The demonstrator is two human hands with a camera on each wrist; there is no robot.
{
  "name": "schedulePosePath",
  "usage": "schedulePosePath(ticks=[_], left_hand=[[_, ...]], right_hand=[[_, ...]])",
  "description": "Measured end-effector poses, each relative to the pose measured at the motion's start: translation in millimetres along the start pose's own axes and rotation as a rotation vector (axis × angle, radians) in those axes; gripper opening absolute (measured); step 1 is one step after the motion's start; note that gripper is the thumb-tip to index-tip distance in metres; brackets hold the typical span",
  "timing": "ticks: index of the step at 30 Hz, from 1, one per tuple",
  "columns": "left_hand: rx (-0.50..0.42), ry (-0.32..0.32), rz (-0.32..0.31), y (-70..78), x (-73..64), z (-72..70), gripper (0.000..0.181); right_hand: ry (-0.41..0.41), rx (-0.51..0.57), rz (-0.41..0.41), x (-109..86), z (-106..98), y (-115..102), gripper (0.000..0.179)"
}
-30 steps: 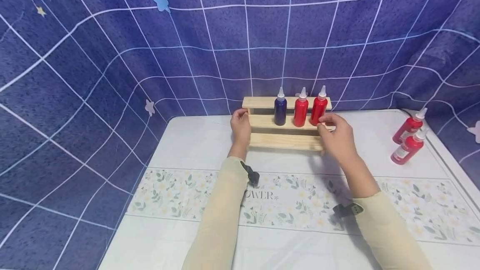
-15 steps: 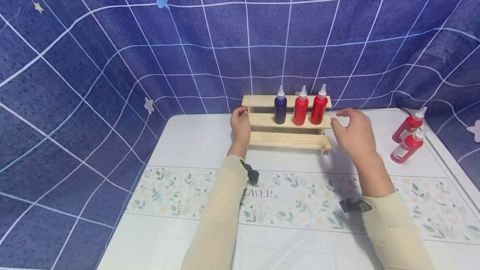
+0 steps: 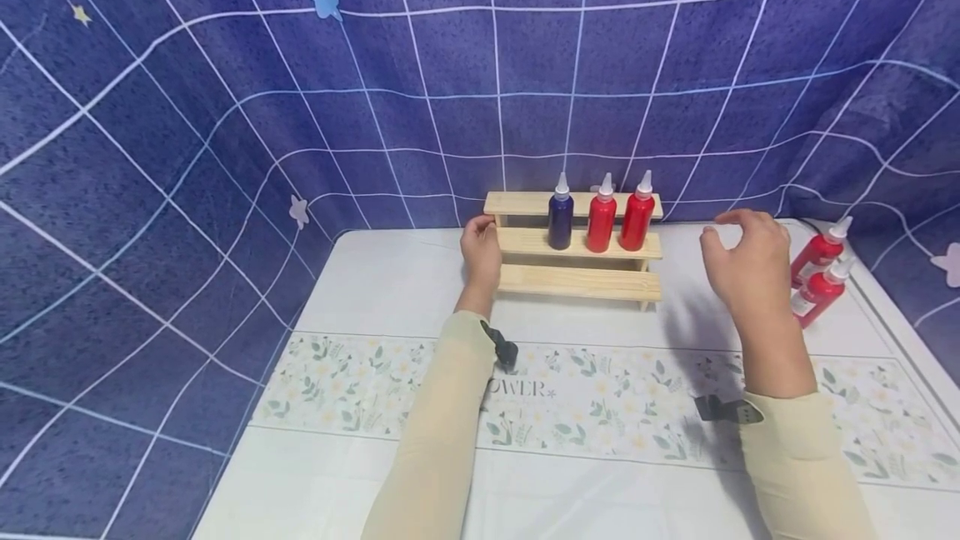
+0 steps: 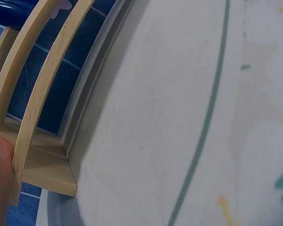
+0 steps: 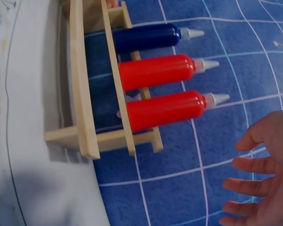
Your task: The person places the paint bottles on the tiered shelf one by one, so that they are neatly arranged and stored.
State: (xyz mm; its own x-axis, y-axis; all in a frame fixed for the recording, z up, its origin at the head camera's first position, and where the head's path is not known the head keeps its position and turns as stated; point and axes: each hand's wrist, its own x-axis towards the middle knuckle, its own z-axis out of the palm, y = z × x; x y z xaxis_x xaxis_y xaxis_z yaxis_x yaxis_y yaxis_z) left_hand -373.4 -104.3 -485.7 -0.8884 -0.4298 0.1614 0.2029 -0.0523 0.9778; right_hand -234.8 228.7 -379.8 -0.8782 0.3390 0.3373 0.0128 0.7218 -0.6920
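A three-tier wooden rack (image 3: 577,283) stands at the back of the table. On its middle step one dark blue squeeze bottle (image 3: 560,219) and two red squeeze bottles (image 3: 600,222) stand upright with white nozzle tips. My left hand (image 3: 481,257) grips the rack's left end; a bit of that hand (image 4: 0,174) shows against the wood in the left wrist view. To the right of the rack, my right hand (image 3: 752,267) is in the air with nothing in it. In the right wrist view its fingers (image 5: 250,186) are spread.
Two more red bottles (image 3: 819,297) stand at the table's right side, partly covered by my right hand. A white cloth with a floral band (image 3: 600,407) covers the table (image 3: 390,273). Behind hangs a blue gridded curtain (image 3: 420,123).
My right hand has left the right-hand red bottle on the rack and moved right, toward the two bottles at the side. The left hand stays at the rack's end.
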Motion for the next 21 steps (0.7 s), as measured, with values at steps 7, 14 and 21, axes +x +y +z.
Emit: schedulePosePath(ticks=[7,14,21], left_hand=[[-0.002,-0.003,0.004,-2.6,-1.3,1.3,0.016],[-0.002,0.001,-0.009,-3.9,-0.2,2.3,0.016],[-0.003,-0.001,-0.008,1.3,-1.3,1.2,0.017]], right_hand=[[0.072,0.033,-0.013,3.1,-12.7,10.5,0.041],[0.108,0.011,0.021,6.5,-24.1,21.7,0.043],[0.189,0.045,0.019,10.5,-28.4,30.8,0.04]])
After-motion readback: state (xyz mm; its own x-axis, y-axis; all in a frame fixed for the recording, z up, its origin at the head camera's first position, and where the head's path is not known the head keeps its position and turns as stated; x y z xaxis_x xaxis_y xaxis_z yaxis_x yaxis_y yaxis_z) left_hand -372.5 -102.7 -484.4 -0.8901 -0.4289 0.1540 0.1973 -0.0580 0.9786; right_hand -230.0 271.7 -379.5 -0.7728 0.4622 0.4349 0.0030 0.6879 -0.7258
